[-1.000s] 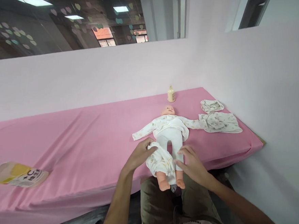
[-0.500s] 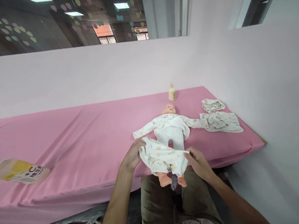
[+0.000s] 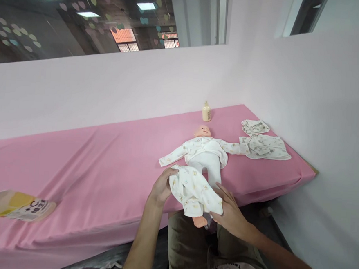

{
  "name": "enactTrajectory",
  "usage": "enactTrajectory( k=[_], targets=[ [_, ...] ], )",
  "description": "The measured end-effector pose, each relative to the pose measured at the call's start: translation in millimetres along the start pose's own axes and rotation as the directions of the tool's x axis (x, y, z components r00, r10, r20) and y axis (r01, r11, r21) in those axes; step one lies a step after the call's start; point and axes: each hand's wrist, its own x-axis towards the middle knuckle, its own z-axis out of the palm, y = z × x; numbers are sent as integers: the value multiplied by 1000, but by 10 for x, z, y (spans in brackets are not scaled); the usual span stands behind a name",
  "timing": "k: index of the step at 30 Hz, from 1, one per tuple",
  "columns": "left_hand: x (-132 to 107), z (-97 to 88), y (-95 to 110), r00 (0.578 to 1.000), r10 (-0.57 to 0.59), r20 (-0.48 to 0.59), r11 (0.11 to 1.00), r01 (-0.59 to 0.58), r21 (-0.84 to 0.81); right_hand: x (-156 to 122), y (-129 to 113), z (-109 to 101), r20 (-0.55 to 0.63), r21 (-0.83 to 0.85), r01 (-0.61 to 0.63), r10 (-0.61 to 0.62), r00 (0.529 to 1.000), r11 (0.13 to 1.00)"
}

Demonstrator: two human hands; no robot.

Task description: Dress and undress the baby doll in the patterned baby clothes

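Note:
A baby doll [image 3: 203, 131] lies on its back on the pink-covered table, in a white printed top [image 3: 203, 146] and white leggings [image 3: 212, 162]. Over its lower legs is a pair of printed baby pants [image 3: 194, 186]. My left hand [image 3: 162, 187] is closed on the waist edge at the left. At the right side of the pants, my right hand [image 3: 230, 212] has its thumb and fingers around the cloth by the leg. One bare doll foot [image 3: 200, 221] sticks out below a cuff; the other foot is hidden by my right hand and the fabric.
Folded printed baby clothes [image 3: 266, 147] lie right of the doll, with another bundle [image 3: 255, 126] behind. A pump bottle [image 3: 206, 112] stands beyond the head. A large bottle [image 3: 17, 206] lies at the left. The pink sheet [image 3: 103, 166] hangs over the table's front edge.
My right hand has moved from the waist edge down to the pants' lower right side. The pants' right part has dropped, and one doll foot is now covered. My left hand keeps its grip.

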Motion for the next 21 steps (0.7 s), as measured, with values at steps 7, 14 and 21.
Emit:
enactTrajectory(
  k=[7,14,21],
  targets=[
    [128,-53,-2,998,40,56,996,-35,-79,-26,-225,-318,55,555,-231,242,969,799],
    [165,-34,-66,993,-86,75,995,90,-43,234,-61,-774,-175,-18,-161,155,972,987],
    [189,99,-95,962,-122,243,983,83,165,1062,-276,-616,326,152,49,-97,940,987]
  ],
)
